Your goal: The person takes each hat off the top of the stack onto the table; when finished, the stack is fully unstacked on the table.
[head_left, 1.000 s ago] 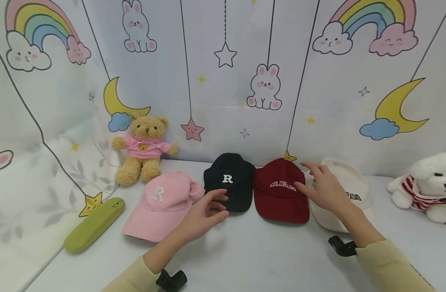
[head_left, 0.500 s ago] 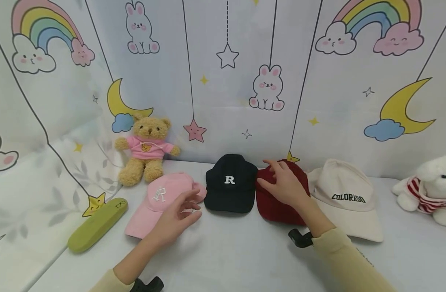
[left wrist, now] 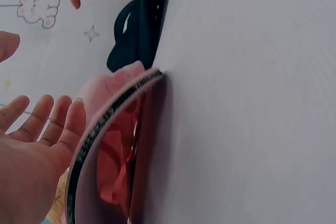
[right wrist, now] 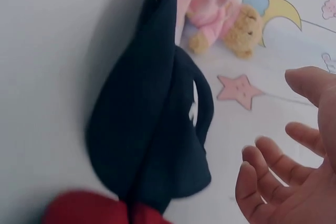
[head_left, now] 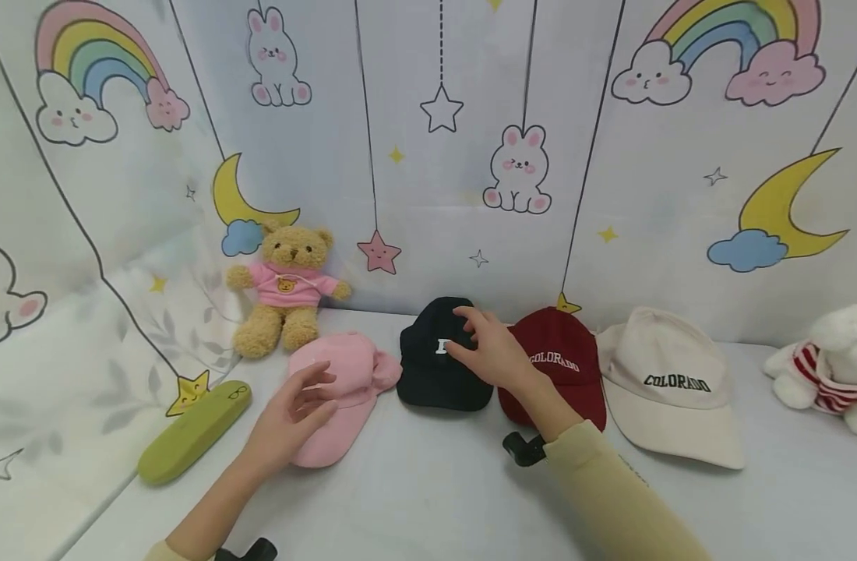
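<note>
A row of caps lies on the white table. My left hand hovers over the left side of the pink cap, its fingers loosely bent and holding nothing. In the left wrist view the pink cap's brim curves right beside that hand's fingers. My right hand is above the dark navy cap with the white "R", partly hiding the letter. In the right wrist view its fingers are spread beside the navy cap, apart from it. The dark red "COLORADO" cap sits partly behind the right wrist.
A cream "COLORADO" cap ends the row on the right, with a white plush dog farther right. A teddy bear in pink sits at the back left. A green elongated case lies near the left table edge. A cartoon-print cloth hangs behind.
Both hands have swept left. The right hand passed from the cream and red caps to the navy one, while the left went from beside the navy cap across the pink one. The caps stay put.
</note>
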The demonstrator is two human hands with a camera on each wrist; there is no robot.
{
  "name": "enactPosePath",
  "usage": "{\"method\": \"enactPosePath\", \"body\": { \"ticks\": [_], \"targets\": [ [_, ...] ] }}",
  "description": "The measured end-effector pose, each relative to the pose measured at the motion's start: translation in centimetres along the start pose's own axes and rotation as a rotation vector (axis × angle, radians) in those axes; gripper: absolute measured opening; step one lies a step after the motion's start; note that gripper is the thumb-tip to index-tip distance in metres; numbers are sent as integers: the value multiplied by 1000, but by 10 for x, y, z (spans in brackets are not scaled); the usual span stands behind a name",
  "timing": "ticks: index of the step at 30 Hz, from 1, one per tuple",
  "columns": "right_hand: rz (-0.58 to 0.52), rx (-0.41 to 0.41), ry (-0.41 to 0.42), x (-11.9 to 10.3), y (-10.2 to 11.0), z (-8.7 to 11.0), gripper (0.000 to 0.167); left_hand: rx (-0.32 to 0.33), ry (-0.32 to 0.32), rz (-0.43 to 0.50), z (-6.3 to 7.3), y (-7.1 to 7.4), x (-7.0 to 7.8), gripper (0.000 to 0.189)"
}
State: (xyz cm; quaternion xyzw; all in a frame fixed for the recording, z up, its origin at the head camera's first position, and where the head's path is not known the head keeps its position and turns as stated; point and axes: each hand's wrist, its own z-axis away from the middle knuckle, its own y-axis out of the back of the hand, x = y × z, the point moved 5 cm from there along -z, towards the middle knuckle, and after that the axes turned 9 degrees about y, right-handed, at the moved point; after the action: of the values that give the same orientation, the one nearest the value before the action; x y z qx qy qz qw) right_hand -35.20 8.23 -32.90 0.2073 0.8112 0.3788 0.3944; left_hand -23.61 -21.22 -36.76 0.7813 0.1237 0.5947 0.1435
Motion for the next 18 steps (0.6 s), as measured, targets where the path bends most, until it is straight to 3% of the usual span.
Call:
{"method": "enactPosePath", "body": {
  "ticks": [7, 18],
  "targets": [
    [-32, -21, 13, -12, -20, -13, 60, 55, 22, -32, 3, 18, -12, 57],
    [-122, -69, 24, -39, -48, -37, 56, 135, 149, -182, 11, 49, -23, 60]
  ]
}}
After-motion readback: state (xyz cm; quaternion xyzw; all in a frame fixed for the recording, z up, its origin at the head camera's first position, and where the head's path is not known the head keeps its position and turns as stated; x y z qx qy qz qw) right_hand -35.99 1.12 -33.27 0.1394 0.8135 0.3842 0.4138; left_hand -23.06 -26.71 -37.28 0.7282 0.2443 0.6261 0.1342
